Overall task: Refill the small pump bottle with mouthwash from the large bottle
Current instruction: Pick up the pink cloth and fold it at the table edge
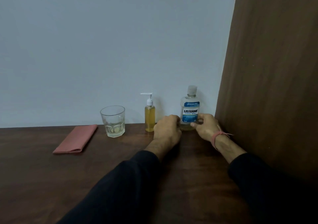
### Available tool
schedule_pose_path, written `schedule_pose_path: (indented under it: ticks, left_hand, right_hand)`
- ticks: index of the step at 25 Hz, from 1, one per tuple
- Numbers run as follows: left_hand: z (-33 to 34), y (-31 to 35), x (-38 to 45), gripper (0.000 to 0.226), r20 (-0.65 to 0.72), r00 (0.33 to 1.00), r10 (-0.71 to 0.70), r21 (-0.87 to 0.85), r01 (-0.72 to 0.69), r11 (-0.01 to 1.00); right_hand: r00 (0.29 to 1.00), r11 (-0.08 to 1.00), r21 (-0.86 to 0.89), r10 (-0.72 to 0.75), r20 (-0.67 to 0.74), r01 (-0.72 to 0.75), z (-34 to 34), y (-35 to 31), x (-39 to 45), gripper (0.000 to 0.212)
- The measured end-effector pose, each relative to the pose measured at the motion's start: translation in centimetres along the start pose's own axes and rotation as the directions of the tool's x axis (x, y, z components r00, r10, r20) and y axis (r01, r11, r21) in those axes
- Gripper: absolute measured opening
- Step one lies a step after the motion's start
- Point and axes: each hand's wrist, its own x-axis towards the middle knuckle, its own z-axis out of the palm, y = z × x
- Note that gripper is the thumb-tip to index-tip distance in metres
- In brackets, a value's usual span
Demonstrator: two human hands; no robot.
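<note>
Head: hands [186,129] flank large bottle [190,109], yellowish liquid low.

Both hands, left [166,129] and right [205,126], reach forward, fingers curled.

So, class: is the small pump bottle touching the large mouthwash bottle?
Apart. The head view shows the small pump bottle standing left of the large mouthwash bottle, with bare wall visible between them and the left hand reaching into that gap.

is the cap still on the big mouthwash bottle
Yes, it is on: the clear cap sits on the neck of the upright large bottle, with both hands low at its base. Whether it is screwed tight cannot be told.
</note>
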Motion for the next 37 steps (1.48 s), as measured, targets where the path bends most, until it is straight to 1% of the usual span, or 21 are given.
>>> schedule_pose_path:
  ticks: [5, 9, 11, 14, 16, 18, 19, 21, 23, 26, 28, 32, 37]
  left_hand:
    - [0.1, -0.1, 1.1, 0.045, 0.018, 0.999, -0.027, 0.026, 0.027, 0.999]
    - [-1.4, -0.8, -0.7, 0.04, 0.016, 0.996, -0.089, -0.036, 0.089, 0.995]
    - [-3.1, -2.1, -3.4, 0.041, 0.0, 0.999, -0.048, -0.012, 0.048, 0.999]
    - [-5.7, -5.3, -8.6, 0.055, -0.061, 0.993, 0.102, 0.155, -0.092, 0.984]
    - [-7.7, -7.9, -12.1, 0.067, -0.064, 0.985, 0.161, 0.192, -0.146, 0.971]
    - [-10.4, -10.1, -16.1, 0.081, -0.068, 0.986, 0.149, 0.21, -0.132, 0.969]
    - [-12.3, -10.9, -18.4, 0.09, -0.084, 0.989, 0.124, 0.212, -0.104, 0.972]
    - [-15.5, -11.8, -23.0, 0.106, -0.139, 0.986, 0.088, 0.215, -0.057, 0.975]
    - [-17.8, -12.2, -27.2, 0.113, -0.209, 0.973, 0.094, 0.239, -0.042, 0.97]
    - [-20.0, -11.6, -31.9, 0.114, -0.298, 0.95, 0.098, 0.246, -0.023, 0.969]
    - [-20.5, -11.2, -34.2, 0.114, -0.334, 0.937, 0.101, 0.236, -0.021, 0.972]
    - [-21.0, -11.0, -37.1, 0.11, -0.301, 0.94, 0.162, 0.255, -0.084, 0.963]
    - [-20.8, -11.5, -37.5, 0.109, -0.325, 0.932, 0.159, 0.254, -0.076, 0.964]
  right_hand:
    - [1.0, 1.0, -0.005, 0.013, 0.003, -0.013, 0.5, 0.0, 0.7, 0.054]
    - [0.997, 0.999, 0.021, 0.044, -0.063, -0.042, -0.4, 0.9, -1.5, 0.08]
    - [0.996, 0.999, -0.028, 0.022, -0.082, -0.024, -1.2, 1.3, -3.5, 0.076]
    - [0.998, 0.989, -0.138, -0.052, -0.023, 0.049, -1.6, 1.4, -7.3, 0.065]
    - [0.994, 0.968, -0.227, -0.102, 0.03, 0.106, -1.6, 0.6, -10.2, 0.07]
    - [0.984, 0.933, -0.313, -0.169, 0.048, 0.175, -1.6, -0.3, -13.9, 0.082]
    - [0.978, 0.913, -0.356, -0.206, 0.024, 0.201, -1.8, -1.2, -16.1, 0.087]
    - [0.957, 0.881, -0.398, -0.289, -0.029, 0.254, -2.2, -3.0, -20.6, 0.092]
    - [0.925, 0.843, -0.433, -0.376, -0.052, 0.318, -1.9, -4.3, -24.9, 0.092]
    - [0.867, 0.75, -0.514, -0.497, -0.022, 0.417, -1.1, -6.0, -30.4, 0.089]
    - [0.853, 0.72, -0.536, -0.522, 0.001, 0.441, -0.4, -6.7, -33.5, 0.086]
    - [0.877, 0.748, -0.51, -0.479, 0.03, 0.426, 0.3, -7.3, -37.2, 0.083]
    - [0.879, 0.758, -0.495, -0.477, 0.024, 0.425, 0.5, -7.2, -37.5, 0.082]
